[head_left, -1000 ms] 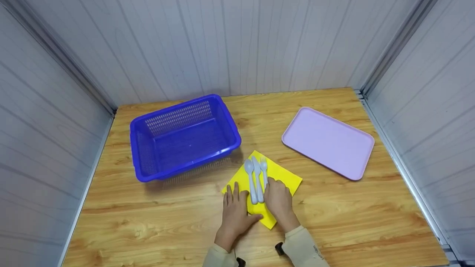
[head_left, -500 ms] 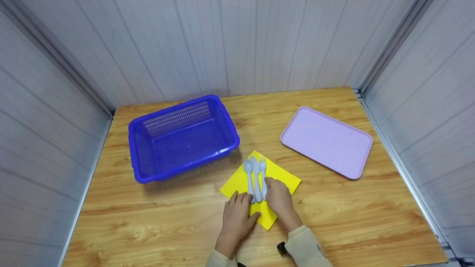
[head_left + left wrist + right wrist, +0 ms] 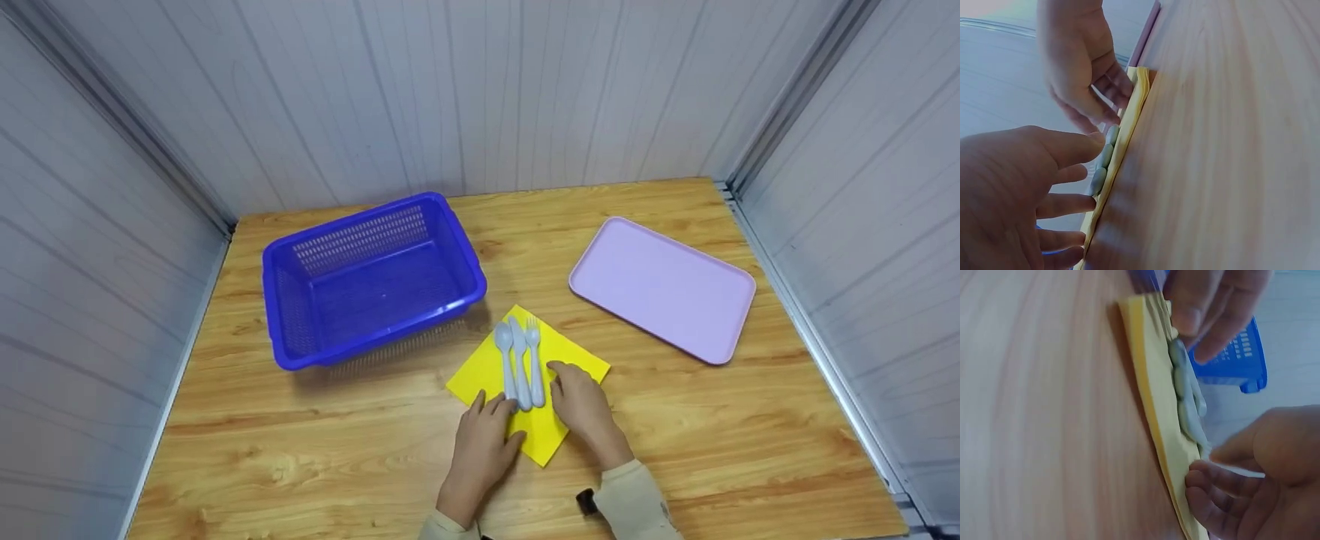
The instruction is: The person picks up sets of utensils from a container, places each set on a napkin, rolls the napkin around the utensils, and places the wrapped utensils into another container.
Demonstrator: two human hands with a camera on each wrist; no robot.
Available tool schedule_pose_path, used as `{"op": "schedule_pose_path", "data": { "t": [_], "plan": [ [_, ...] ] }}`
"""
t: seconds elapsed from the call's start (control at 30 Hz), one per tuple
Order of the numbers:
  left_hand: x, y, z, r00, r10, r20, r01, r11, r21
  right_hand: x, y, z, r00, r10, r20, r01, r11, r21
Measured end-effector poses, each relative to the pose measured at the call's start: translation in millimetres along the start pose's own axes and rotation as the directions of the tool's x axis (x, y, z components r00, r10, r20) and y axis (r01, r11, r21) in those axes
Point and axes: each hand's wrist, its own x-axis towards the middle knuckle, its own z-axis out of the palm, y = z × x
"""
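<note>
- Logged, lying on the yellow napkin point(image 3: 562, 349), from its left side to its right: spoon point(image 3: 507, 361), knife point(image 3: 520, 364), fork point(image 3: 535, 364). Set on the counter point(image 3: 300, 450) like a diamond, with one corner toward the person.
- Noted at the napkin's near-left edge: left hand point(image 3: 480, 446), fingers spread and relaxed, gripping nothing. Seen with fingertips at the end of the spoon's handle; cannot tell touch from near miss.
- Noted over the napkin's right half: right hand point(image 3: 583, 401), fingers loosely bent, gripping nothing, just beside the fork's handle.
- Judged as key relation: fork next to the right hand on its inner side, spoon handle just ahead of the left hand, knife between spoon and fork.
- Read long axes as roughly parallel, pointing from near the napkin's far corner back toward the person, handles nearest.
- Found close-set handles, ends bunched by the left thumb in the left wrist view; little finger room between, by judgement.
- Found beyond the napkin's far-left edge, near but apart: blue basket point(image 3: 390, 330), likely limiting reach that way.
- Found beyond the far-right edge, apart: lilac tray point(image 3: 664, 289). Judged more roomy off the napkin's left and right corners.
</note>
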Motion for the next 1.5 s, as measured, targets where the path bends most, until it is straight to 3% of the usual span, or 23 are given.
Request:
{"op": "schedule_pose_path", "data": {
  "t": [0.17,0.37,0.67,0.83,1.03,1.13,1.33,1.43,1.5],
  "plan": [
    [-0.4,0.5,0.0,1.0,-0.006,0.026,0.006,1.0,0.01,-12,11,-16,0.984,-0.07,0.165,0.075,0.997,-0.026],
    [-1.0,0.3,0.1,0.999,-0.007,0.043,0.007,1.0,0.016,-30,17,-26,0.922,-0.18,0.344,0.194,0.981,-0.008],
    [0.4,3.2,0.1,1.0,0.03,0.006,-0.03,0.999,0.038,-37,24,-22,0.924,-0.307,0.226,0.33,0.942,-0.068],
    [4.3,5.1,0.9,1.0,0.01,0.011,-0.011,0.993,0.114,-39,27,-22,0.919,-0.319,0.231,0.345,0.935,-0.083],
    [7.7,7.7,-0.9,1.0,0.008,0.01,-0.01,0.982,0.189,-36,26,-16,0.917,-0.356,0.179,0.376,0.922,-0.094],
    [5.7,6.0,-3.5,1.0,0.013,0.021,-0.016,0.988,0.151,-35,24,-14,0.924,-0.342,0.17,0.359,0.93,-0.079],
    [-4.3,-2.1,-9.0,0.996,0.043,0.074,-0.039,0.998,-0.045,-29,19,-13,0.948,-0.281,0.151,0.291,0.956,-0.043],
    [-4.8,-4.4,-5.7,0.995,0.086,0.052,-0.084,0.996,-0.035,-22,19,-13,0.955,-0.26,0.14,0.264,0.964,-0.014],
    [-2.3,-4.0,-2.3,0.995,0.1,-0.011,-0.1,0.995,0.006,-17,19,-13,0.957,-0.249,0.146,0.252,0.968,0.001]
  ]
}}
